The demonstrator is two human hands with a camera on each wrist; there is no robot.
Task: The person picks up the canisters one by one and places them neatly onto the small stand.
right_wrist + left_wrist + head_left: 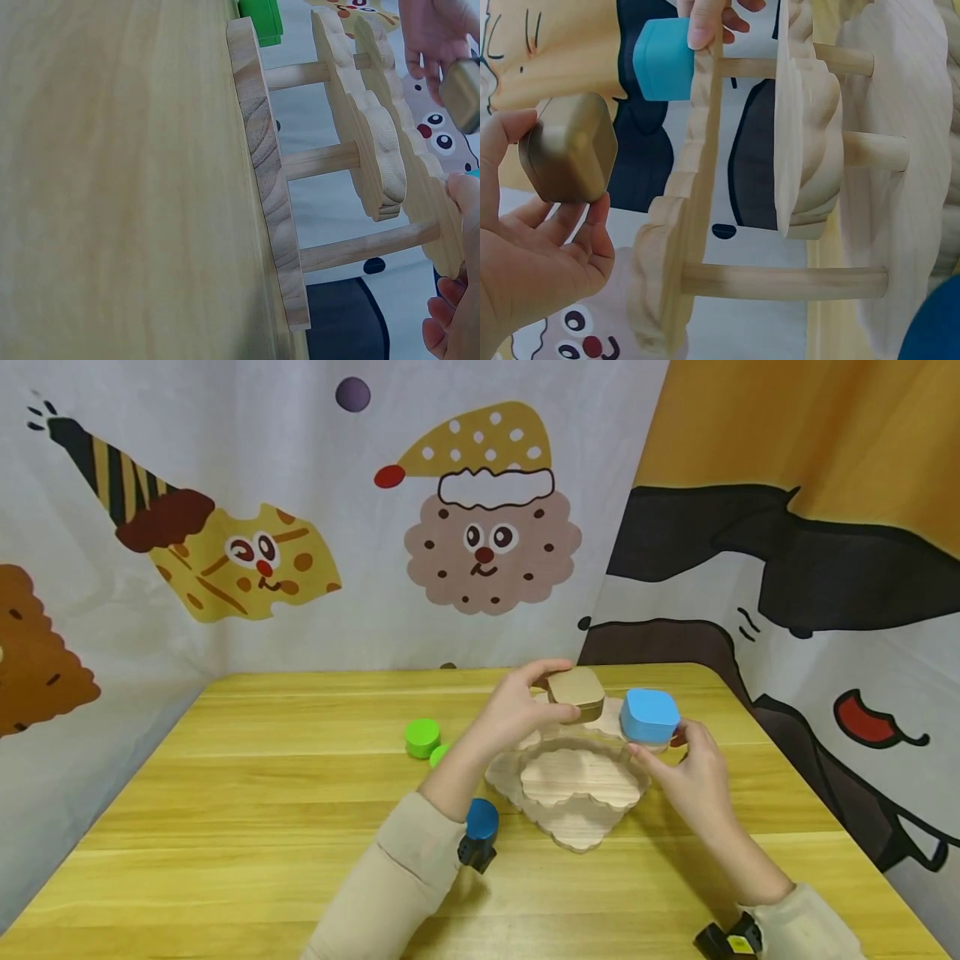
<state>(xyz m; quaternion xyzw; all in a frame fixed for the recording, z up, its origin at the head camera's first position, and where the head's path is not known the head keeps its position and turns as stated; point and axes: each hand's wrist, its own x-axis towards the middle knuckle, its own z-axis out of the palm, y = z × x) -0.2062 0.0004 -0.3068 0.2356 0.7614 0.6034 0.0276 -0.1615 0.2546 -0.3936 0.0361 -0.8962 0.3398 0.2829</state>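
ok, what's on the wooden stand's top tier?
A blue box sits at one end of the top tier. The left hand holds a gold box above the tier, not on it. The spot under the blue box is covered.

The place looks like a children's play corner arranged for recording; whether it is in a home or a studio cannot be told. Folded, hanging fabric (288, 435) encloses the desk (225, 827) behind and to the right, printed with cartoon figures: a winking cheese wedge (247, 568) and a round cookie (492, 560) in a spotted nightcap (480, 439). The desk has a yellowish wood-grain top, its far edge near the fabric. A tiered wooden stand (577, 777), a light-blue block (649, 716) and a green disc (422, 737) look like toys. Small black wrist cameras (477, 853) suggest recording.
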